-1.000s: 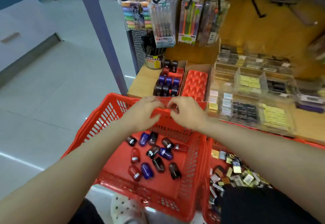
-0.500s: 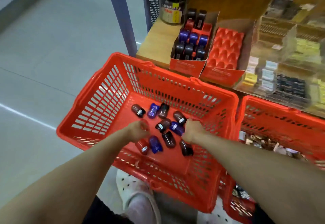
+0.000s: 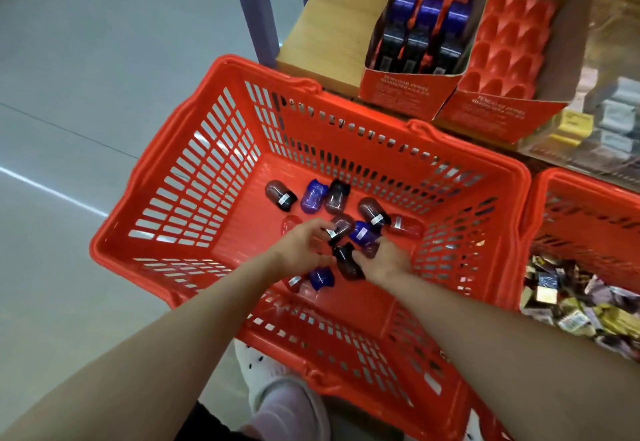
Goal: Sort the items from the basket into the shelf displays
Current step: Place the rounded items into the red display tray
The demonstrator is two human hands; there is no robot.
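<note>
Both hands reached deeper among basket sharpeners.

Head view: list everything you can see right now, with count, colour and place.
Basket: one, red, on the floor below the shelf.
Sharpeners: about a dozen, dark, blue and red, loose in the basket.
Display box: one, red, on the shelf, part filled.
Empty tray box: one, red, beside it.
Second basket: one, red, at right, holding small mixed packets.
Shoe: one, white, below the basket.
Left hand: in the basket, over the sharpeners.
Right hand: in the basket, grips a dark sharpener.
</note>
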